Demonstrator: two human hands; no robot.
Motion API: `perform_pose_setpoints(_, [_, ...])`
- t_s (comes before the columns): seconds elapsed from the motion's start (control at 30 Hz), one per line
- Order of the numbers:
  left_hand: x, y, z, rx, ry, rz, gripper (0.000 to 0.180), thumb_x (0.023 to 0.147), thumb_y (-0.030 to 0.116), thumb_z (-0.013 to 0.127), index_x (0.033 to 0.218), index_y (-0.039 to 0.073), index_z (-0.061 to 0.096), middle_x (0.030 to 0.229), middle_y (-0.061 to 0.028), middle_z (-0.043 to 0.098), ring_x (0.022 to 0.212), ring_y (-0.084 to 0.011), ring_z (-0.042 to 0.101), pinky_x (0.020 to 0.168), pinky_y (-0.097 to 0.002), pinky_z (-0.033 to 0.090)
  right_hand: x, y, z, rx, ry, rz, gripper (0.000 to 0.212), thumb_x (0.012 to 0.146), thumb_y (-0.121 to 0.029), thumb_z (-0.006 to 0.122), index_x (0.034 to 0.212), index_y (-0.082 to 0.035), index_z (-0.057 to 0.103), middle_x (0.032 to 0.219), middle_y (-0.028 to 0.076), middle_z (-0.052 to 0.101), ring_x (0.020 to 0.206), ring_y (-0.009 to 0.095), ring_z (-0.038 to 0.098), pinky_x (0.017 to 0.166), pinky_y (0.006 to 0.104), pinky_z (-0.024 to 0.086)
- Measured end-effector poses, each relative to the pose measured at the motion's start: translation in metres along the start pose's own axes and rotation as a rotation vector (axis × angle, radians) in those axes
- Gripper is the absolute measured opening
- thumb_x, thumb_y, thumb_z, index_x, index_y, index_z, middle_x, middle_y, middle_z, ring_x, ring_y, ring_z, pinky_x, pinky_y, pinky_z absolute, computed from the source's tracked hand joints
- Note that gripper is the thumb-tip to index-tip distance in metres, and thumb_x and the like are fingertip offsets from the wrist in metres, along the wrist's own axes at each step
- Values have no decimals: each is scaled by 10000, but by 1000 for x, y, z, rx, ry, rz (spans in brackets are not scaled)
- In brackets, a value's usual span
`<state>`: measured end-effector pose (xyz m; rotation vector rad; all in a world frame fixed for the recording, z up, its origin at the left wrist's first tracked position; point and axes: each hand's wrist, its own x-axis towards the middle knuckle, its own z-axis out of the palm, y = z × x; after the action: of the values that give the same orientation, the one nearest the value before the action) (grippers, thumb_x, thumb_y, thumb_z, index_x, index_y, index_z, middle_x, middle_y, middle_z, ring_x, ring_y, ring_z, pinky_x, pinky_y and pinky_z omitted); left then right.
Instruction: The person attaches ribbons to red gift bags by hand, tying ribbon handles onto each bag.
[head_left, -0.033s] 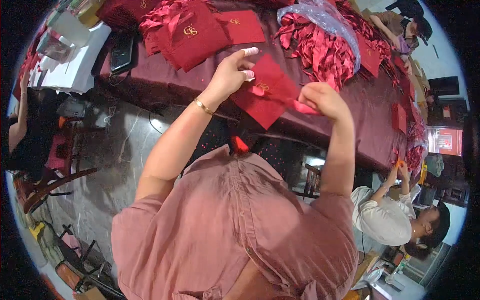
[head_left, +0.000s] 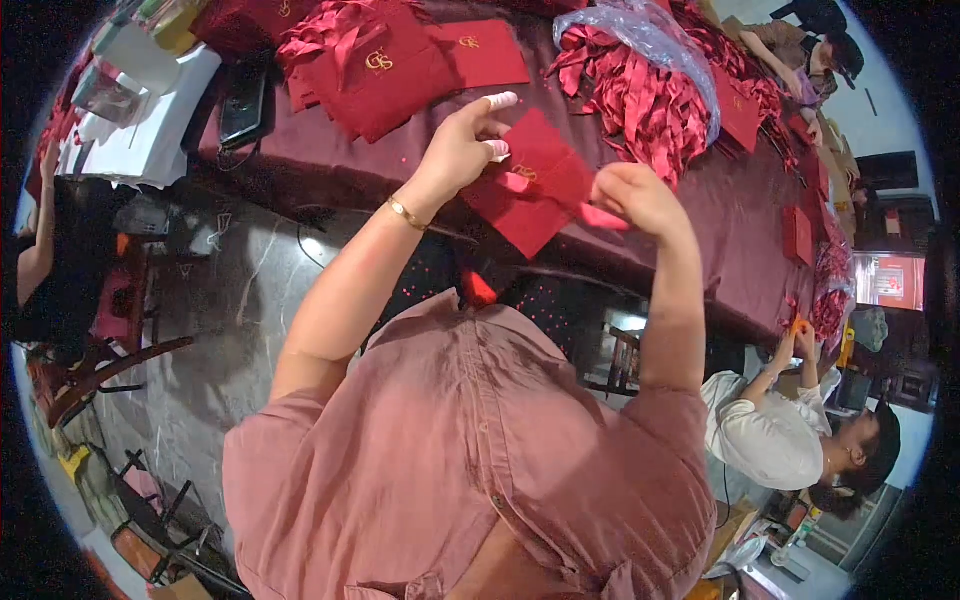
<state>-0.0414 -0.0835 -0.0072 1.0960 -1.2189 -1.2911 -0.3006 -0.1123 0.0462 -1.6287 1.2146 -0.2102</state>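
A red card or envelope [head_left: 530, 218] with gold lettering is tilted corner-up at the table's near edge. My left hand [head_left: 460, 150], with pale coverings on the thumb and a fingertip, grips its left side; the thumb lies near the card's face and the index finger is stretched out above. A shiny red ribbon [head_left: 603, 218] crosses the card. My right hand [head_left: 645, 198] is closed on the ribbon at the card's right corner, the fingers curled and a short length hanging below them. Part of the ribbon's path is hidden.
Stacked red cards with ribbons [head_left: 385, 75] lie beyond my left hand, and a clear plastic bag [head_left: 700, 75] spills red ribbons at the far right. A phone [head_left: 243, 110] rests at the left. A person in white [head_left: 770, 430] works at the right; others are around the table.
My right hand has shifted slightly left, toward the card, with the ribbon still in its fingers. The left hand and the card have barely moved.
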Motion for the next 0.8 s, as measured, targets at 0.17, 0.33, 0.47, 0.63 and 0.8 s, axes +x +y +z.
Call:
perform_pose_setpoints(0.17, [-8,7,8,45,14,53,609,821,-142,542,1382,76,452,968,-90,636,807,-119,572,710,-262,503,21,-11,37,-405,297,-424,254,914,-205,519,794,-1,613,684,104,616,646,205,609,619,339,467])
perform_pose_setpoints(0.33, [-15,18,14,106,-13,86,620,837,-127,546,1397,124,456,966,-36,581,826,-97,527,751,-246,487,25,-32,58,-643,421,-456,250,882,-252,556,775,-34,612,745,235,606,729,420,605,620,490,466])
perform_pose_setpoints(0.47, [-19,23,14,163,-24,128,631,819,-128,552,1389,127,463,988,-71,620,812,-104,548,729,-261,500,28,-34,63,-718,497,-444,252,876,-258,568,754,-41,606,714,228,601,695,422,606,593,501,461])
perform_pose_setpoints(0.63, [-16,19,11,136,-23,181,640,800,-124,570,1380,126,473,969,-87,652,780,-109,564,698,-279,513,27,-33,64,-664,571,-500,258,868,-258,587,731,-40,598,683,222,590,665,428,595,559,508,448])
perform_pose_setpoints(0.8, [-17,24,9,96,-105,101,697,797,-126,566,1428,130,417,1000,-99,658,771,-109,557,718,-276,510,27,-31,62,-609,571,-495,260,865,-272,588,739,-46,613,684,221,604,671,430,605,584,516,469])
